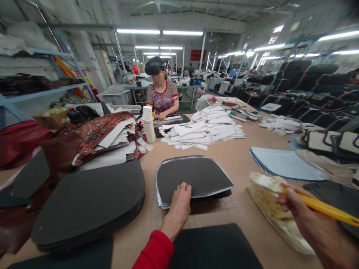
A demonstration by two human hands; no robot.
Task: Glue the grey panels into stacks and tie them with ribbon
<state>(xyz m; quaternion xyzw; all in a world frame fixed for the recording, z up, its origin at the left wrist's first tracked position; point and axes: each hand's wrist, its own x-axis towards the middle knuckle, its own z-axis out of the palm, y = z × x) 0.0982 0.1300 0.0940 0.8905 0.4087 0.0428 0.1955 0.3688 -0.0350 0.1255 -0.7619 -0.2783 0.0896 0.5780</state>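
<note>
My left hand (pixel 181 203), in a red sleeve, is on the near edge of a dark, round-cornered panel (pixel 193 173) with a whitish rim; its fingers are bent over the panel's edge. My right hand (pixel 305 213) is closed around the yellow handle of a brush (pixel 322 205). The brush's pale bristles are over a glue-stained, yellowish pad (pixel 269 207) at the right. Left of the panel lies a thick stack of dark panels (pixel 95 201). A dark sheet (pixel 213 248) is at the near edge.
White strips (pixel 207 127) are heaped at the back, beside paper cups (pixel 148 125). Patterned red pieces (pixel 103 134) are piled at the left. A blue striped stack (pixel 283 164) lies at the right. Across the table, a person (pixel 162 93) handles something.
</note>
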